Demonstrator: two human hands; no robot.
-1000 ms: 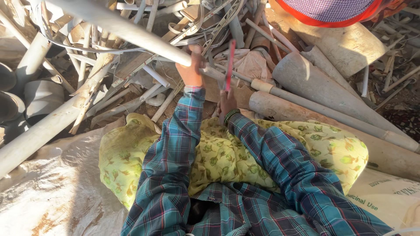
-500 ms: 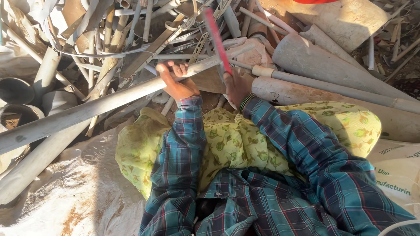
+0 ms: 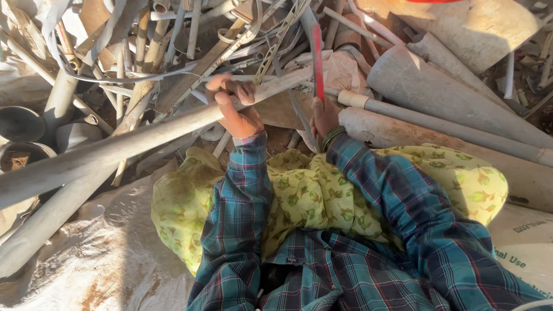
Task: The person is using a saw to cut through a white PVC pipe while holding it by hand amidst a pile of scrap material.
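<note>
Grey, dusty plastic filled the scene: a heap of scrap pipes, strips and offcuts lay across the top of the view. The person's left hand [image 3: 237,109] gripped a long pale grey plastic pipe [image 3: 115,151] that ran slantwise from the lower left edge up toward the middle of the heap; the fingers [image 3: 230,86] were curled together over the top of the pipe, with the thumb underneath. The right hand [image 3: 324,118] was closed around the lower end of a narrow red blade-like tool [image 3: 317,57], which stood nearly upright and reached up over the clutter; its fingers were wrapped away from the camera, so their exact hold could not be told. Dark green bangles [image 3: 333,136] circled the right wrist. Both arms wore sleeves of a blue-green plaid shirt [image 3: 351,259], and a yellow-green flower-printed cloth [image 3: 311,196] lay across the lap beneath them. Just to the right of the right hand lay a wide grey pipe [image 3: 455,95], with a thinner grey pipe with a cream-coloured collar [image 3: 403,110] in front of it. Round dark pipe openings [image 3: 20,124] showed at the left edge. A white woven sack [image 3: 86,247] covered the ground at the lower left, and another sack with dark print [image 3: 527,242] lay at the lower right.
</note>
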